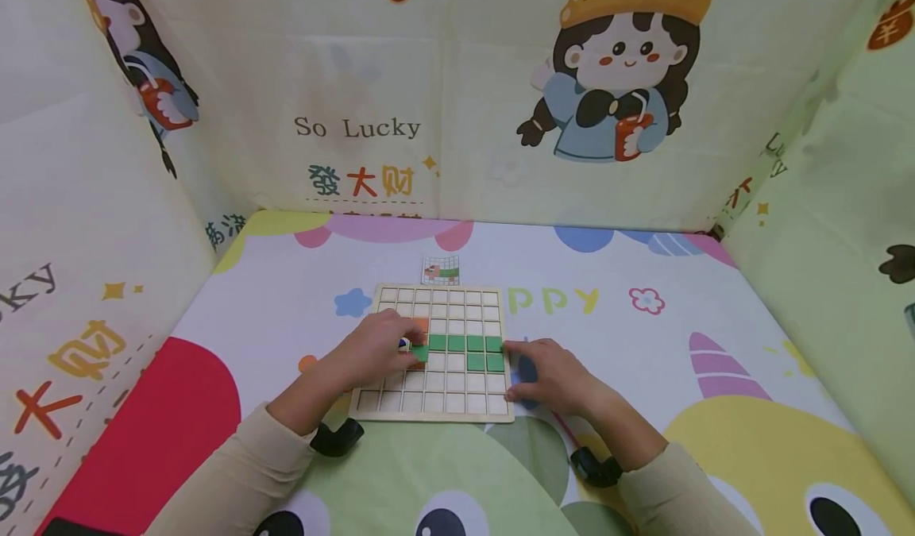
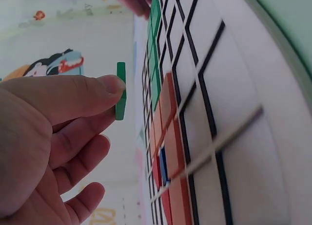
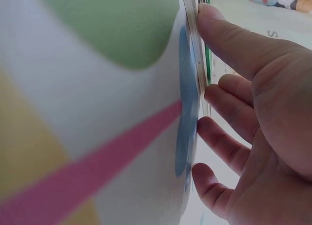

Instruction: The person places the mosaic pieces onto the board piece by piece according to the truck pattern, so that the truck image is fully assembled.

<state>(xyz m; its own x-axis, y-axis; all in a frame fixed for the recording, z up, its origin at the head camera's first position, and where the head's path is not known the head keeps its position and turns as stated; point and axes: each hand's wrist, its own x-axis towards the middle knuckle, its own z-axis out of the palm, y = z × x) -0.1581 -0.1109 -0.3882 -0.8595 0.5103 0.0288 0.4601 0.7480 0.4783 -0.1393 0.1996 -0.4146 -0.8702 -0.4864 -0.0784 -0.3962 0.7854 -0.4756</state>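
A wooden grid board [image 1: 453, 402] lies on the printed cloth, with several green tiles [image 1: 475, 361] set in its cells towards the right. My left hand [image 1: 379, 353] is over the board's left half and pinches a small green tile [image 2: 121, 69] between thumb and finger, held off the surface in the left wrist view. Orange-red tiles [image 2: 178, 161] sit in the grid near that hand, along with a dark blue piece [image 2: 163, 164]. At the board's right edge, my right hand [image 1: 554, 373] has its fingers spread, thumb and fingertips touching the side and holding nothing.
A small picture card [image 1: 441, 270] with a coloured grid pattern lies just beyond the board's far edge. Cloth walls [image 1: 472, 163] with cartoon prints stand behind and at both sides. Black wrist-worn devices [image 1: 337, 438] hang under both wrists.
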